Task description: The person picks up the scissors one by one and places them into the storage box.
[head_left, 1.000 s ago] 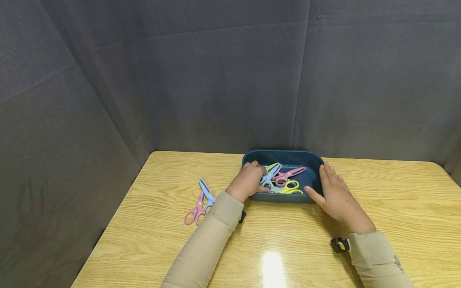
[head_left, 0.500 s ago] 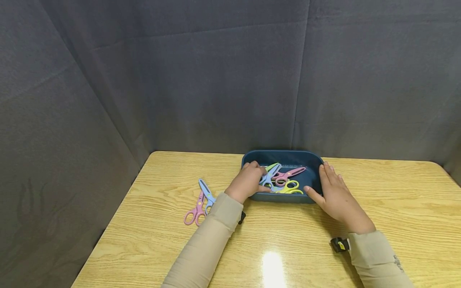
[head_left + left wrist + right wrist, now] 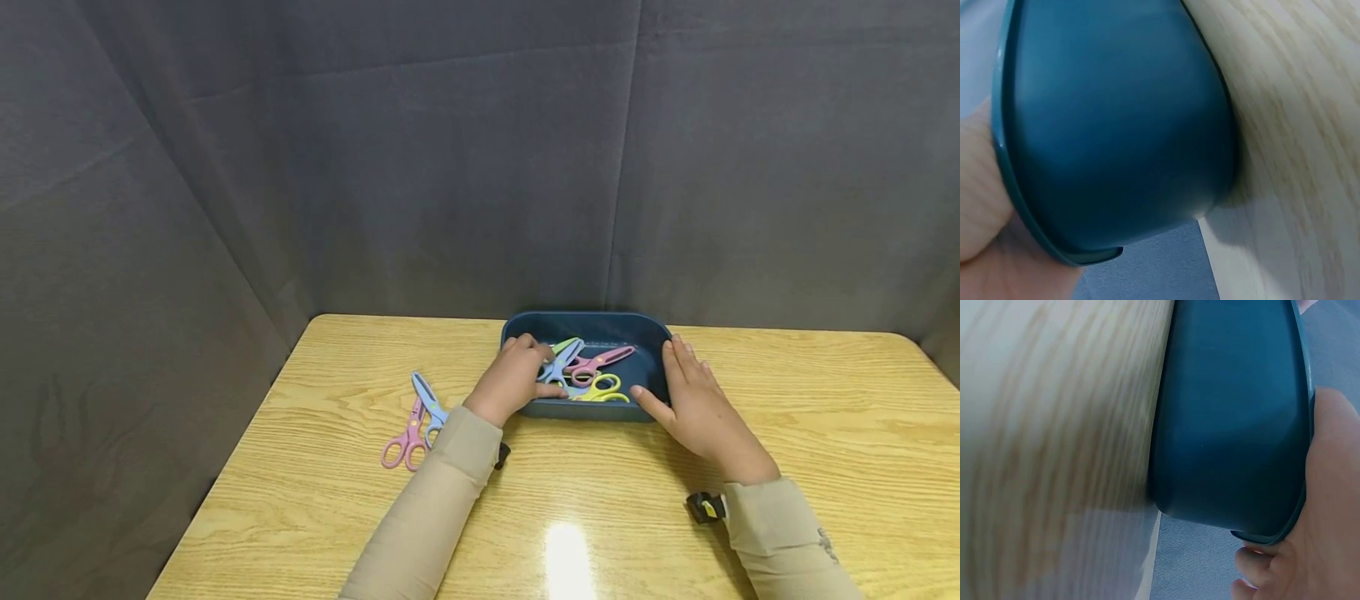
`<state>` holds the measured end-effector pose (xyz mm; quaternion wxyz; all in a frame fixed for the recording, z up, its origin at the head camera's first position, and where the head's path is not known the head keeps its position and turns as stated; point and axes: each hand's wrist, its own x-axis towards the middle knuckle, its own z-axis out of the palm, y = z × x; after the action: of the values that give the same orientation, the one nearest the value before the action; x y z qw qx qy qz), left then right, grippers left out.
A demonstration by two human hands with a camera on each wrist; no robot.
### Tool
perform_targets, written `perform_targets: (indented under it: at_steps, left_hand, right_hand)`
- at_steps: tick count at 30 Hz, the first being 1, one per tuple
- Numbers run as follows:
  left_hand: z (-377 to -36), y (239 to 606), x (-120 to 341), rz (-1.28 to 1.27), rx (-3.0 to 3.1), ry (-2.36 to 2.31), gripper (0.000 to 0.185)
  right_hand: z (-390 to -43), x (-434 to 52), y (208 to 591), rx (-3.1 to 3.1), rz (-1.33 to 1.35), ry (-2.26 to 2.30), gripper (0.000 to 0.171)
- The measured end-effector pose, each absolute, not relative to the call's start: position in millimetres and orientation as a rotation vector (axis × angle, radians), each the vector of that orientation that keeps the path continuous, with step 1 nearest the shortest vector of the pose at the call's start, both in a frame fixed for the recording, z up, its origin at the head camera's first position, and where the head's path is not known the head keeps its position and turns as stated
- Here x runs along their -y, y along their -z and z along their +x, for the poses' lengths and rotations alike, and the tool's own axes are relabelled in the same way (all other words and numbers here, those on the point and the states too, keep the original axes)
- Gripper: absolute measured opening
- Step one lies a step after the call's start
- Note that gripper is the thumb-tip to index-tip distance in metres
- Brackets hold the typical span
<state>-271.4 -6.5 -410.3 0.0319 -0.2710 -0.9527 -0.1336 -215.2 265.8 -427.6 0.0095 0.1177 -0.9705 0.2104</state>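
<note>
In the head view a dark blue plastic bin (image 3: 585, 412) sits on the wooden table. It holds several children's scissors, among them yellow scissors (image 3: 603, 387), pink scissors (image 3: 600, 360) and blue scissors (image 3: 564, 358). My left hand (image 3: 510, 377) reaches over the bin's left end, thumb and index finger apart beside the blue scissors; the other fingertips are hidden. My right hand (image 3: 701, 408) lies along the outside of the right end with fairly straight fingers, its thumb over the front rim. Both wrist views show the bin's outer wall and part of each hand at the rim.
Left of the bin, pink scissors (image 3: 406, 443) and blue scissors (image 3: 429, 400) lie on the table (image 3: 315, 517), partly behind the left sleeve (image 3: 442, 500). A dark grey curtain (image 3: 465, 167) hangs behind the table and along its left side.
Both hands and the bin stay almost still. The whole head view has shifted by a few pixels, and the left thumb has moved slightly inward over the bin.
</note>
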Motion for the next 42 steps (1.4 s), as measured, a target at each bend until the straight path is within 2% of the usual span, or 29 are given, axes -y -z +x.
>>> perform_targets:
  at_steps: [7, 15, 25, 29, 36, 42]
  left_hand:
    - [-268.6, 411.6, 9.8, -0.804, 2.902, 0.497, 0.059]
    - [-260.8, 414.3, 16.4, -0.786, 2.832, 0.581, 0.042]
    - [-244.6, 409.1, 25.2, -0.722, 2.773, 0.599, 0.032]
    - [-238.1, 405.3, 29.4, -0.652, 2.785, 0.637, 0.035]
    - [-231.5, 397.7, 42.8, -0.378, 2.869, 0.662, 0.047]
    - [-223.4, 393.8, 60.2, -0.300, 2.920, 0.625, 0.052]
  right_hand:
    - [-215.8, -266.2, 427.5, 3.032, 0.369, -0.650, 0.098]
    - [-214.6, -265.7, 427.1, 3.031, 0.366, -0.658, 0.097]
    - [-214.8, -265.3, 426.4, 3.035, 0.364, -0.649, 0.098]
    - [-215.6, -266.3, 427.4, 3.030, 0.367, -0.649, 0.099]
    - [-215.7, -267.0, 427.6, 3.024, 0.372, -0.662, 0.099]
    - [-215.8, -266.7, 428.1, 3.022, 0.374, -0.658, 0.099]
